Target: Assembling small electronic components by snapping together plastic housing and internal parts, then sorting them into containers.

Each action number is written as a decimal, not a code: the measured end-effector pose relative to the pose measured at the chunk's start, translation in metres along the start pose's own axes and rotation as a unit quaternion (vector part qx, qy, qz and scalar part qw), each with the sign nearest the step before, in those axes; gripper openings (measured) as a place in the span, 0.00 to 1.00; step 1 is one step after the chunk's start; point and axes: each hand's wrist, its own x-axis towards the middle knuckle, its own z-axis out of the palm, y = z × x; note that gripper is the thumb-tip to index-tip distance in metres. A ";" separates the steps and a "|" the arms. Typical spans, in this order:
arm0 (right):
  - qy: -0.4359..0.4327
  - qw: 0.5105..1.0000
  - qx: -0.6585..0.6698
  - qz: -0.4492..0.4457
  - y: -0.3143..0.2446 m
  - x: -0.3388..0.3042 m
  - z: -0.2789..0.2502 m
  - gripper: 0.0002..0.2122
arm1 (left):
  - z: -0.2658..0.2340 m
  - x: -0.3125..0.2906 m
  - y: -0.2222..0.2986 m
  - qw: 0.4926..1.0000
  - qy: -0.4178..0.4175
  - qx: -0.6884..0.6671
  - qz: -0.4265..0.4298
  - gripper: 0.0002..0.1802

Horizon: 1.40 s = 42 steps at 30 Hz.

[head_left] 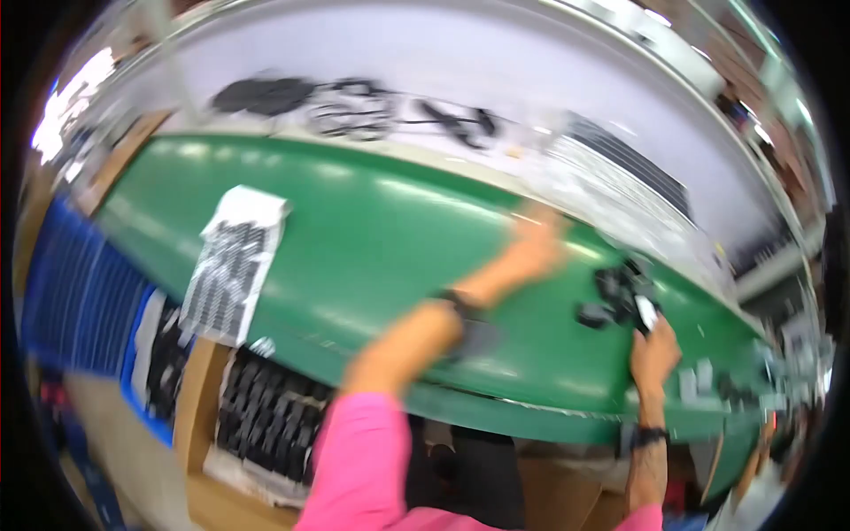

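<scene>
My left hand (536, 243), smeared by motion, is over the far side of the green work table (354, 212), near a clear plastic wrap. Whether it holds anything does not show. To the right, my right hand (653, 356) is closed on a small black piece with a white face (646, 311). Just beyond its fingers lies a loose cluster of black parts (613, 283), whose kind is too blurred to tell. A dark flat shape (478, 339) shows on the table beside my left wrist.
A white-topped plastic bag of dark parts (232, 265) overhangs the table's near left edge. Below it stands a cardboard box (202, 389) with rows of black parts, beside a blue crate (80, 283). Plastic-wrapped dark strips (629, 159) lie along the back. Another person's arm (757, 456) shows lower right.
</scene>
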 end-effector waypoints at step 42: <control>-0.188 0.434 0.871 0.137 -0.039 -0.072 -0.115 0.16 | -0.264 -0.181 0.239 0.933 0.095 -0.183 -0.295 0.13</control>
